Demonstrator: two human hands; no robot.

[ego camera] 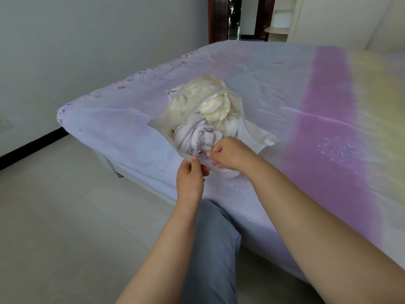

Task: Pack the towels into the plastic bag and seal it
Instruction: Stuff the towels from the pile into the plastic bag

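A clear plastic bag [252,130] lies on the bed, stuffed with a cream towel [210,104] at the far end and a grey-lilac towel [192,137] near its mouth. The mouth faces me at the bed's near edge. My left hand [190,174] pinches the near rim of the bag between thumb and fingers. Right beside it, my right hand [228,153] pinches the same rim, fingers curled over the plastic just below the grey-lilac towel. The two hands almost touch.
The bed [328,132] has a pastel sheet of lilac, pink and yellow; its corner is at the left. Pale tiled floor [65,216] lies to the left and below. My leg in jeans [212,249] stands against the bed edge. A doorway [241,16] is behind the bed.
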